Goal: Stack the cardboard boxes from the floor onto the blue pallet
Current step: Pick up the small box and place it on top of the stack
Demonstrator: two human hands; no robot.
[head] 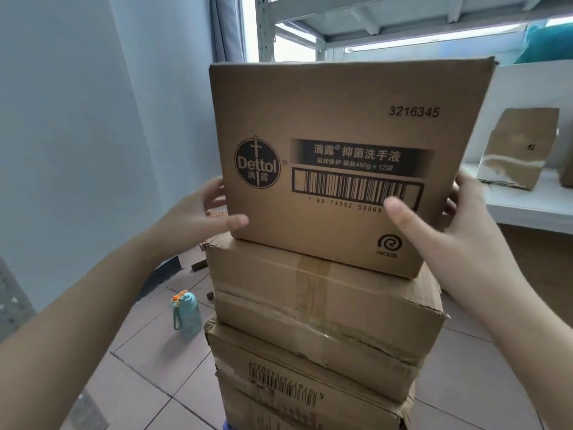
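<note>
A brown Dettol cardboard box [347, 125] with a barcode sits on top of a stack of cardboard boxes. My left hand [204, 209] presses its left side and my right hand [455, 225] grips its right side, thumb across the front. Under it lies a taped box [325, 308], and below that a lower box [304, 377] with a printed barcode. A sliver of the blue pallet [225, 426] shows at the stack's foot; the rest is hidden.
A teal bottle [185, 313] with an orange cap stands on the tiled floor left of the stack. A white shelf [527, 206] at the right holds an open cardboard box [517, 150]. Metal racking rises behind, a pale wall to the left.
</note>
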